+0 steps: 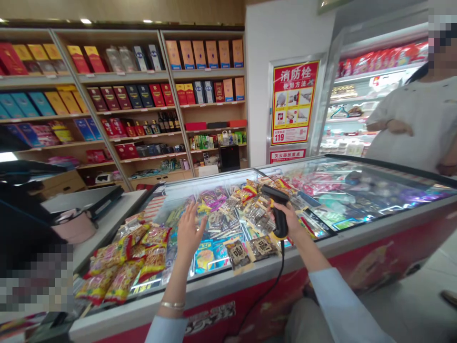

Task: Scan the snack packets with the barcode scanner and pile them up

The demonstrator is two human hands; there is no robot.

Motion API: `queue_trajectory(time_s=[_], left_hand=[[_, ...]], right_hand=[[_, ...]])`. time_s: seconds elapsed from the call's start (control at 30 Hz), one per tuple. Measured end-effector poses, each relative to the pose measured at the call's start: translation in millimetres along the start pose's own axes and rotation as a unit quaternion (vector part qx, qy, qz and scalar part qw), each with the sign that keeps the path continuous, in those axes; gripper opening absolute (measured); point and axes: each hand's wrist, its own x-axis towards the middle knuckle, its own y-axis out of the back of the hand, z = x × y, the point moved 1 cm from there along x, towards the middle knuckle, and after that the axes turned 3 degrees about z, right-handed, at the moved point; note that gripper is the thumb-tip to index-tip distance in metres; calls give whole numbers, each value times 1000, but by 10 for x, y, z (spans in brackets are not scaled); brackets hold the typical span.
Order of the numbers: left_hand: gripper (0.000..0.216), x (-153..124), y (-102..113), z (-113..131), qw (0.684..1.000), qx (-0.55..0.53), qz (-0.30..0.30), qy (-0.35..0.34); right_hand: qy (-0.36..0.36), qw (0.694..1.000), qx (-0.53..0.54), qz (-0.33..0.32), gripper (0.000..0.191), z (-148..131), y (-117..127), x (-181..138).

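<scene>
In the head view, my right hand [290, 218] is wrapped round the handle of a black and yellow barcode scanner [280, 221], whose cord hangs down over the freezer's front. My left hand [191, 226] is raised above the freezer's glass top, fingers apart, holding nothing. Left of it lies a pile of red and yellow snack packets [124, 262]. Between my hands, two small dark snack packets [237, 253] rest near the front edge. More clear-and-dark snack packets [256, 214] and red-yellow packets [246, 191] lie behind them, partly hidden by the scanner.
The chest freezer [389, 216] stretches to the right, with frozen goods under its glass. A counter with a pink container [74, 226] stands at left. Shelves of boxed goods [139, 95] line the back wall. At right stands a person in a white top [410, 119], near a lit display fridge [346, 109].
</scene>
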Motion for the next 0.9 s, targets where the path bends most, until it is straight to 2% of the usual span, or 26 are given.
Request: queue_trajectory(time_s=[0.07, 0.17, 0.27, 0.37, 0.47, 0.53, 0.6, 0.9], left_hand=[[56, -65, -167, 33, 997, -54, -60, 2], [62, -147, -379, 32, 972, -137, -191, -4], [71, -194, -499, 37, 929, -185, -318, -33], [82, -218, -530, 113, 875, -200, -429, -106], [85, -240, -525, 233, 817, -208, -508, -176], [86, -245, -528, 297, 799, -216, -522, -207], [87, -234, -548, 330, 802, -210, -512, -224], [67, -106, -741, 285, 882, -98, -408, -216]], right_hand=[[-8, 1000, -6, 10, 29, 15, 160, 62], [-13, 999, -12, 26, 31, 100, 344, 127], [-27, 999, -9, 41, 30, 202, 445, 164], [-43, 998, -15, 43, 28, 272, 469, 191], [-45, 998, -26, 31, 27, 314, 437, 218], [-46, 999, -21, 20, 27, 346, 401, 235], [-53, 998, -13, 13, 29, 384, 365, 251], [-97, 995, -7, -11, 31, 414, 284, 264]])
